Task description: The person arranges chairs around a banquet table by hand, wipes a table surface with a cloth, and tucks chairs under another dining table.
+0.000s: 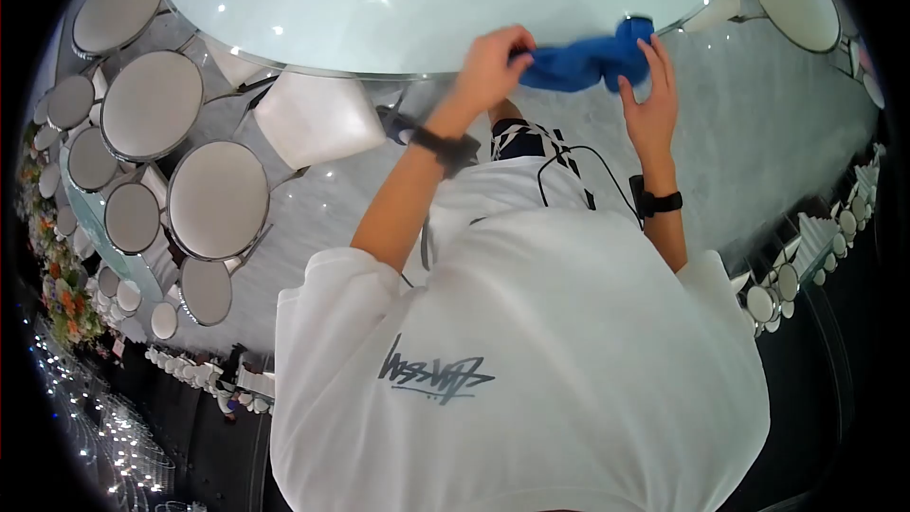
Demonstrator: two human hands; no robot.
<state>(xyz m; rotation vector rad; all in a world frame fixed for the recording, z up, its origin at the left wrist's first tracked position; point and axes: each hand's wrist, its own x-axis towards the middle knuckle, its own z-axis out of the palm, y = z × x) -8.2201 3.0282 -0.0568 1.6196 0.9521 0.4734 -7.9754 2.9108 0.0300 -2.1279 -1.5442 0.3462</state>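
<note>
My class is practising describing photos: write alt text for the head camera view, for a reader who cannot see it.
A person's left hand grips one end of a bunched blue cloth, the right hand at its other end, beside a pale, shiny table. Round-backed chairs stand on the grey floor on both sides.

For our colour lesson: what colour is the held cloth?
The cloth is blue, clearest in the head view.

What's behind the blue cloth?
The pale tabletop shows above the blue cloth and grey floor below. The table's rim passes behind it; that covered stretch, and anything inside the cloth's folds, can't be seen.
</note>
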